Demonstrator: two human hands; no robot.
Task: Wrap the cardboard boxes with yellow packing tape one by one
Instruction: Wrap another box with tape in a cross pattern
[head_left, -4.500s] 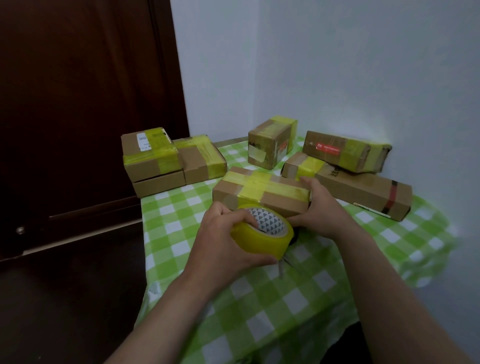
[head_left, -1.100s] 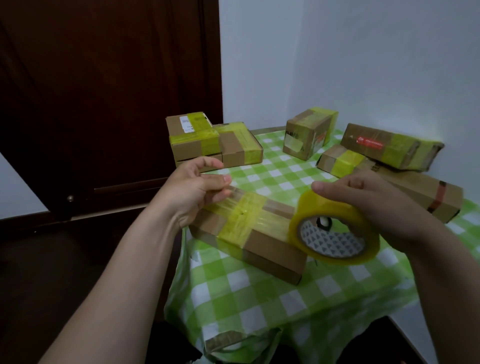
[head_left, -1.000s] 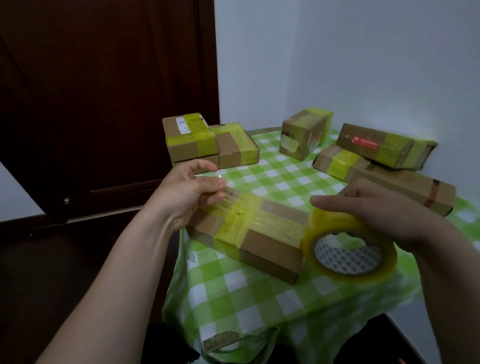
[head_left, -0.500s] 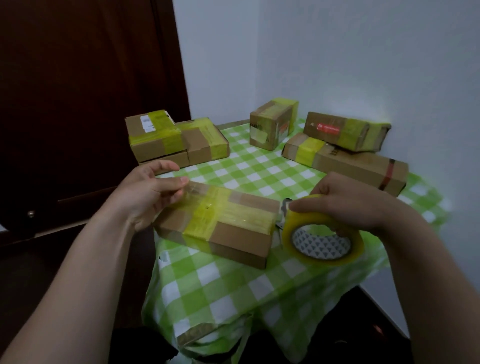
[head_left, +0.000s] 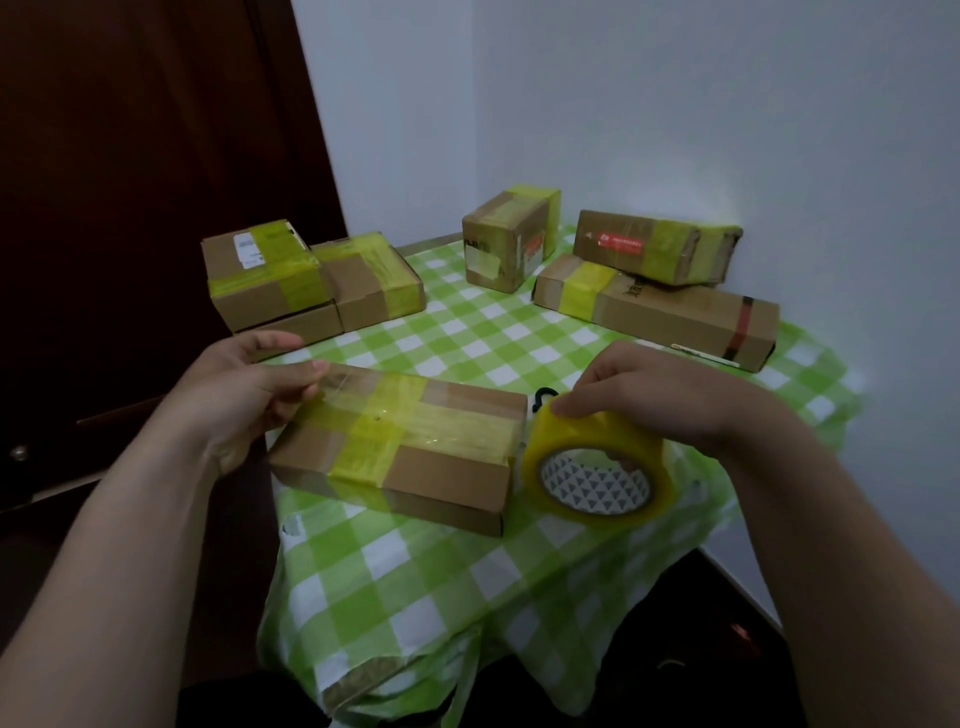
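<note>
- The left hand (head_left: 244, 384) curled its fingers (head_left: 306, 371) around the flat brown cardboard box crossed with yellow tape (head_left: 410, 447), at its left end.
- The right hand (head_left: 654, 395) pinched the yellow packing tape roll (head_left: 597, 467) just beside the box's right end on the green checked bench (head_left: 415, 571).

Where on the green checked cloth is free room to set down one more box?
Free: the middle of the cloth, bordered by the held box, the left stack, the upright box and the long box; also the near strip before the tape roll. Crowded: back right, a flat box atop the long one.
</note>
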